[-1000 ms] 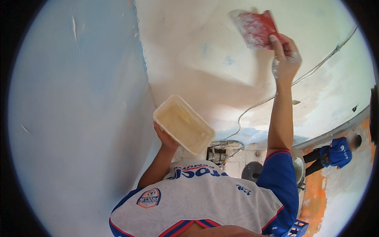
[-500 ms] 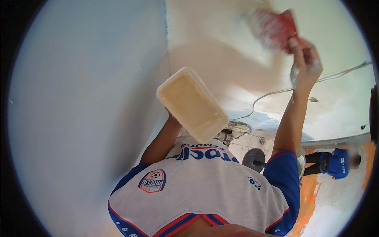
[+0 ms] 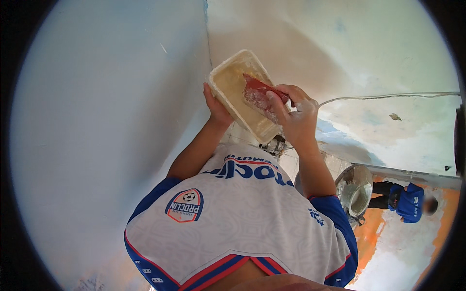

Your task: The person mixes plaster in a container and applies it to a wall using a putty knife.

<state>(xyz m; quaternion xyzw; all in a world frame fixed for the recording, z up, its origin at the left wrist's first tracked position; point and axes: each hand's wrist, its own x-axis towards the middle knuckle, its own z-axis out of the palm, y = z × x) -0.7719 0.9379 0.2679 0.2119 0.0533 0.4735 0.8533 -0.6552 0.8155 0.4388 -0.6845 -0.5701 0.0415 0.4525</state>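
Lowered from the pale wall (image 3: 276, 34), where it was raised half a second ago, the right hand (image 3: 297, 114) now brings the red scraper (image 3: 257, 92) over the tray (image 3: 232, 83), which sits a little higher in view. Thumb and fingers close on the scraper's near end. Its far corner lies within the tray's rim, while the gripping hand overlaps the right long side; whether the blade touches the bottom, I cannot tell. Left of the blade, the tray's interior shows a bare strip up to the rim.

Cupped along the tray's left long side, the left hand (image 3: 218, 107) supports it; its fingers underneath are hidden. Beyond the top of the tray runs the corner with the blue wall (image 3: 97, 111). Room remains between that wall and the left forearm. A cable (image 3: 388, 95) crosses the pale wall beside the right hand.
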